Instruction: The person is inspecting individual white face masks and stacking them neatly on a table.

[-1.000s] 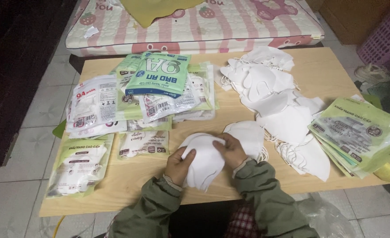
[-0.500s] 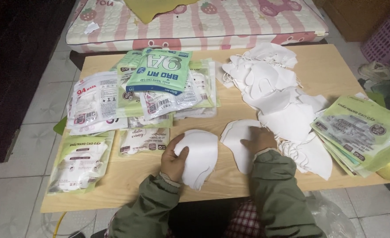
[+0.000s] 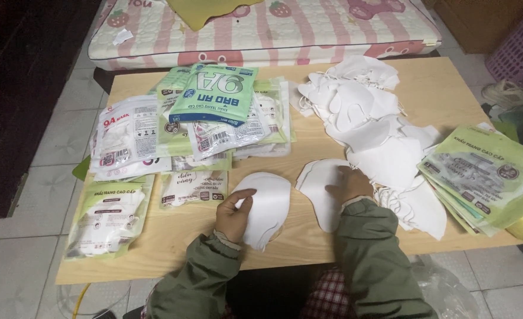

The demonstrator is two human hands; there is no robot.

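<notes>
A: Since a moment ago the two hands have drawn apart: the right hand (image 3: 349, 184) has gone over to the loose masks, while the left hand (image 3: 233, 211) stays on the small stack (image 3: 265, 207).

B: What is each hand doing?

A: The left hand grips the stack at its near-left edge, fingers curled over it and thumb on top. The right hand lies open and flat on a single mask (image 3: 320, 192), which sits on the tabletop (image 3: 444, 94) just to its left. Nothing is pinched there yet.

B: What could go wrong?

A: The stack is held from one edge only, so the sheets may fan or slide out of line if that hand shifts. The flat palm may also drag up more than one mask, since the pile (image 3: 368, 127) beyond and to the right of it overlaps, and ear loops look tangled there.

B: Anything else close by?

A: The green packets (image 3: 486, 177) lie just right of the right hand, near the tabletop's edge; a wide sweep of the sleeve could nudge them off. The filled bags (image 3: 214, 112) beyond the left hand are heaped loosely too.
</notes>
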